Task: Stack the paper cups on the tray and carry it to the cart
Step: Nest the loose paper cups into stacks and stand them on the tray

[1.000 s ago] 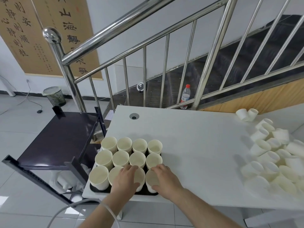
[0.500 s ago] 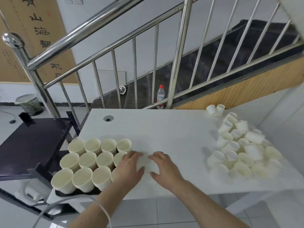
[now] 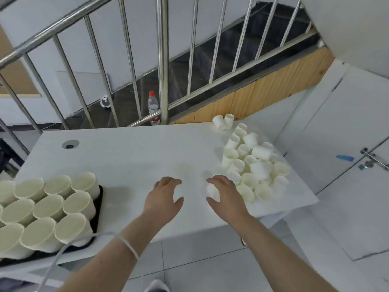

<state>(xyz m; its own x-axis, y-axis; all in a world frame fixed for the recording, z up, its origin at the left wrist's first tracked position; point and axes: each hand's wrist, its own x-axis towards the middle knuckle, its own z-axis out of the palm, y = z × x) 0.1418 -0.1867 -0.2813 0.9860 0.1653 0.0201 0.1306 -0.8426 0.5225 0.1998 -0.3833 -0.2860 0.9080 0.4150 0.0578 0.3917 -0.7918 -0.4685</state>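
A black tray sits at the table's front left corner, filled with several upright cream paper cups. A loose pile of paper cups, some upright and some tipped over, covers the right end of the white table. My right hand is at the pile's near left edge, its thumb and fingers curled round one lying paper cup. My left hand hovers over bare tabletop beside it, fingers spread, holding nothing. Only a dark piece of the cart shows at the far left.
A steel stair railing runs along the table's far edge, with a water bottle behind it. A round cable port lies at the table's back left. A white door with a metal latch stands to the right.
Both hands left the tray's front cups and moved right across the table to the loose pile. My view swung right, so the cart is nearly out of frame. My right hand now wraps a cup.
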